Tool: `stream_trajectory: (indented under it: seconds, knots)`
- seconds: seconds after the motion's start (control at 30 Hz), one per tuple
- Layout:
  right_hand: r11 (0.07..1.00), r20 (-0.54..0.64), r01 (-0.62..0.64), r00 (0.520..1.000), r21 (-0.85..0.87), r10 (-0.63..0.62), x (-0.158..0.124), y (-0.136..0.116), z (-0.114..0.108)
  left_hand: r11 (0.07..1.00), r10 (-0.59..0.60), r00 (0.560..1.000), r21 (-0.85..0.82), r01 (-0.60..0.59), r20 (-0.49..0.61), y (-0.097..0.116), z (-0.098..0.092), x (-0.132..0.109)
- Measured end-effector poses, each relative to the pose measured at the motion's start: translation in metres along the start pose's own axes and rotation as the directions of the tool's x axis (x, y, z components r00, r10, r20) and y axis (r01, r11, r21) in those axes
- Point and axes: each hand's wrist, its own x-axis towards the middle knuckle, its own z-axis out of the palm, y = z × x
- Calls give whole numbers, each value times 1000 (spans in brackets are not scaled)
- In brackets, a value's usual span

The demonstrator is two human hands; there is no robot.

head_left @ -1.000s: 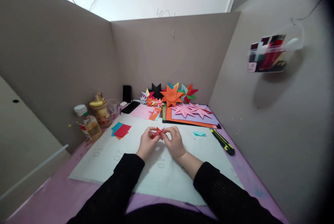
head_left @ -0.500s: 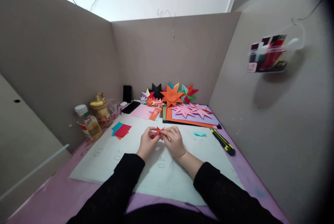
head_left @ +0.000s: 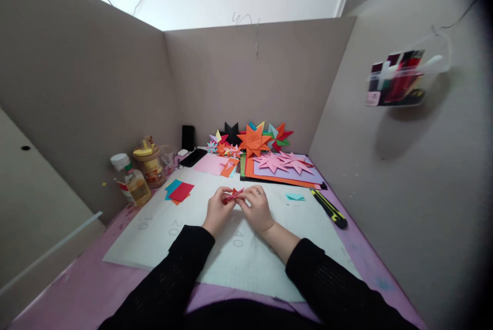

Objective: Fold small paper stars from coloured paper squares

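Between the fingertips of both hands, just above the white sheet point(head_left: 215, 263), is a small red and pink folded paper star point(head_left: 235, 195). My left hand point(head_left: 219, 212) pinches its left side. On the right side, my right hand point(head_left: 257, 209), with a ring on one finger, grips it between thumb and fingers. Much of the star is covered by the fingers. Left of the hands lie red, blue and orange paper squares point(head_left: 182, 192). A folded turquoise paper piece point(head_left: 295, 197) rests to the right.
A yellow-black utility knife point(head_left: 328, 209) lies at the right edge. Finished paper stars point(head_left: 254, 140) lean at the back wall, above stacked coloured sheets point(head_left: 281, 178). A bottle point(head_left: 136, 186), a lidded jar point(head_left: 149, 166) and a phone point(head_left: 193, 158) stand or lie at left.
The small star has tilted slightly between the fingers, so its points look flatter. Both hands stay in nearly the same place.
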Motion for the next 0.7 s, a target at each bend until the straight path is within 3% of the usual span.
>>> stream_trajectory:
  seconds: [0.3, 0.43, 0.7]
  knots:
    - [999, 25, -10, 1000, -45, 11, 1, -2, -2, 984, 109, 994, 145, -108, 3, -1, -2, -2]
    - [997, -26, 19, 999, -81, -21, 1, -1, -3, 962, 178, 984, 209, -174, -2, -2, -2, -2]
    - [993, 43, 46, 998, -111, -42, 2, 0, -4, 952, 197, 980, 236, -196, 18, -5, -3, -2]
